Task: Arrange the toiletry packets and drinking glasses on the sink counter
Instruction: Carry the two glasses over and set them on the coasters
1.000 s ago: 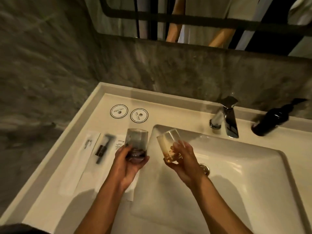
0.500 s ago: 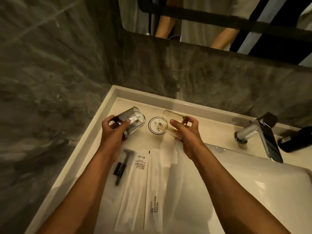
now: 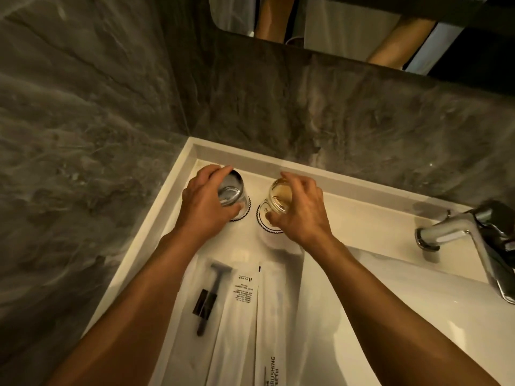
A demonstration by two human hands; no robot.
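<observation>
Two glasses gripped by hands (contents unclear), over coasters.

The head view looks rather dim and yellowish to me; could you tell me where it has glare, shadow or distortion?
Head view: warm, low light; bright reflections on the faucet and the basin rim; both forearms cast soft shadows over the toiletry packets; wide-angle bending skews the counter edge; the left hand and right hand on the glasses look fairly sharp.

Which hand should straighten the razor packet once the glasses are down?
Left, probably. The left hand, on the grey glass, is directly above the razor packet; the right hand holds the amber glass nearer the basin.
</observation>
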